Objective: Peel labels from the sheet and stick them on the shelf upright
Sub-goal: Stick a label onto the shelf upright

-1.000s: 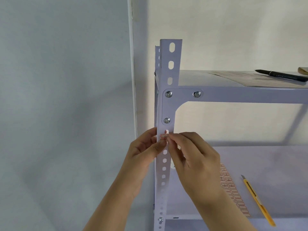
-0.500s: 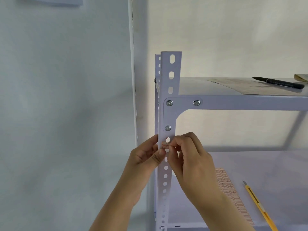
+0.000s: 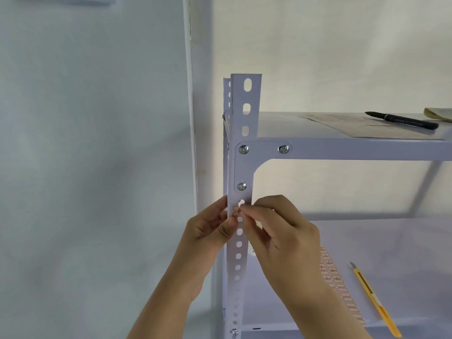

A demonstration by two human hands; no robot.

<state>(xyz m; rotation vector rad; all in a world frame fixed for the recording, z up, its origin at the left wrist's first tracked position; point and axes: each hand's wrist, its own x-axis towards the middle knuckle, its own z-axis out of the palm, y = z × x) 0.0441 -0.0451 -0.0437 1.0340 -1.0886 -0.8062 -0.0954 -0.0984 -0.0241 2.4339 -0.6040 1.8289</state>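
Label point(image 3: 236, 210), small, red-printed, at frame centre on the shelf upright point(image 3: 241, 167), just under the lowest bracket screw; lies flatter than half a second ago. Right hand point(image 3: 281, 231) fingertips pinch its right edge. Left hand point(image 3: 210, 228) thumb presses the upright below it, unchanged. Label sheet point(image 3: 340, 282) lower right, beside yellow knife point(image 3: 374, 299).

White metal shelf point(image 3: 342, 149) is standing against the wall. Upper shelf board is carrying a flat paper sheet point(image 3: 362, 127), a black pen point(image 3: 401, 120) lying on that sheet, and a notepad corner point(image 3: 439, 114) at right edge. Lower board is carrying the label sheet point(image 3: 338, 282) and, beside it, a yellow utility knife point(image 3: 374, 299).
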